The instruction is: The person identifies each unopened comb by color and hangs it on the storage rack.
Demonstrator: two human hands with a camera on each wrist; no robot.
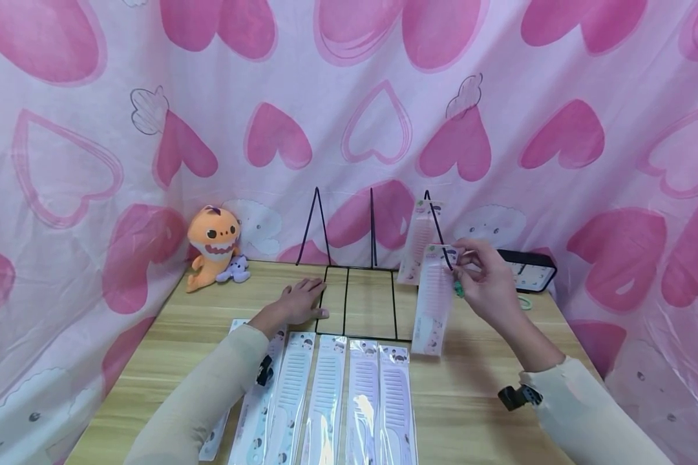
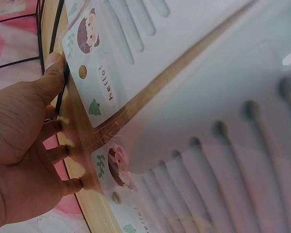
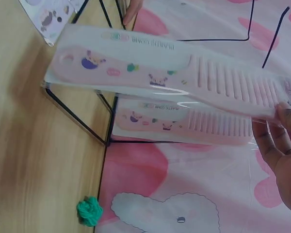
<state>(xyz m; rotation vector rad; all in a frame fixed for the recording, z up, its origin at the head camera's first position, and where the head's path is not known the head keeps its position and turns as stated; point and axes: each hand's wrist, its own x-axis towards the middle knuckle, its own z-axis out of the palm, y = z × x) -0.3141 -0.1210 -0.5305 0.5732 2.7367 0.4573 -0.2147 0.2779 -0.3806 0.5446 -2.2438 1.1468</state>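
In the head view my right hand [image 1: 490, 279] pinches the top of a packaged pink comb [image 1: 432, 303], held upright at the front end of the right prong of a black wire rack [image 1: 346, 300]. Whether the prong passes through the package's hole, I cannot tell. Behind it, a second packaged pink comb [image 1: 414, 248] hangs on that same prong. In the right wrist view the thumb and fingers [image 3: 266, 143] grip the package's edge near the comb's teeth. My left hand [image 1: 295, 305] rests on the table with its fingers spread, touching the rack's left side.
Several packaged combs [image 1: 327, 387] in pale blue and lilac lie in a row before the rack. An orange plush toy [image 1: 212, 248] sits back left; a black clock [image 1: 529, 271] stands back right. A green knotted ball [image 3: 89, 211] lies near the rack. A heart-patterned curtain [image 1: 349, 97] surrounds the table.
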